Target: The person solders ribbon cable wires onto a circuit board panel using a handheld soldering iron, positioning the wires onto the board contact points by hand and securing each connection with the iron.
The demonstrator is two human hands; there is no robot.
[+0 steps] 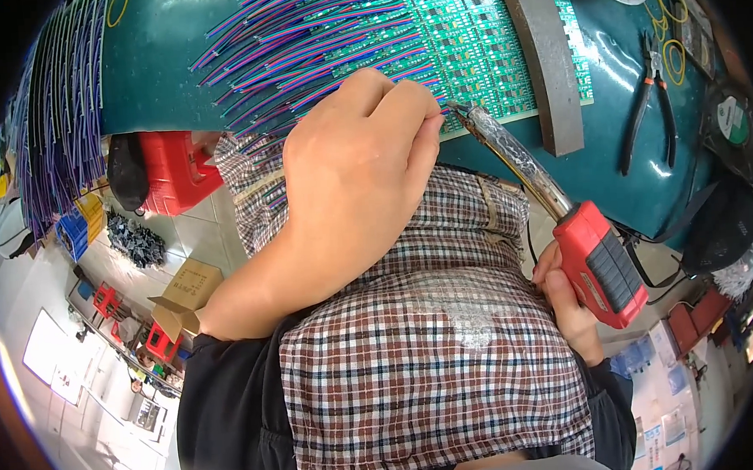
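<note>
My left hand (360, 156) is closed in a pinch at the near edge of a green circuit board panel (486, 50). Its fingertips are mostly turned away, apparently on one of the multicoloured wires (298, 66) that fan out leftward from the panel. My right hand (568, 302) is wrapped round the red and black handle of a soldering iron (600, 263), which partly hides the fingers. The iron's metal barrel slants up and left. Its tip meets the board's edge just right of my left fingertips.
A grey metal bar (547, 59) lies across the panel. Pliers (648, 110) with dark handles rest on the green table (164, 76), near yellow wire loops (674, 61). More wires (64, 114) hang over the far left edge. A checked apron (432, 350) covers my lap.
</note>
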